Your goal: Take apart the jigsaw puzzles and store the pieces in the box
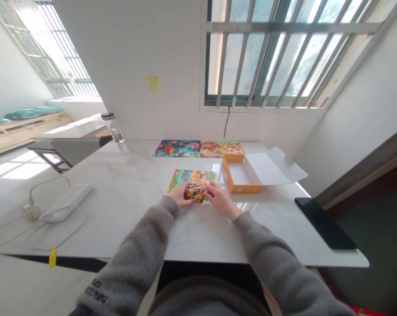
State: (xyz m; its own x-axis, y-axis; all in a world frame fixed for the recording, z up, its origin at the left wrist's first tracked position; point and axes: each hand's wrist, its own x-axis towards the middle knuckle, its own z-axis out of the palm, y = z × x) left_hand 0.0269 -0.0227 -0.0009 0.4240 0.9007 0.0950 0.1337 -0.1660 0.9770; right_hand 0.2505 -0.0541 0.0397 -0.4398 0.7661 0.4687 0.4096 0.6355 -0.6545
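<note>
A stack of jigsaw puzzle pieces [194,191] is gripped in my left hand [180,195], its fingers wrapped round the left side. My right hand [220,199] is closed at the right side of the stack, fingertips pressed on the pieces. Just behind both hands lies a colourful picture sheet [181,179], partly covered by them. Farther back, two more picture sheets rest side by side against the wall: a dark blue one [177,148] and a yellow and red one [221,148]. Right of my hands stands an open orange box [244,188] with its white lid [267,167] folded out.
A black tablet-like slab [325,224] lies at the table's right edge. On the left are a white power strip [66,202] and its looping cables. A clear bottle [113,128] stands at the back left. Barred windows [270,52] are set in the wall ahead.
</note>
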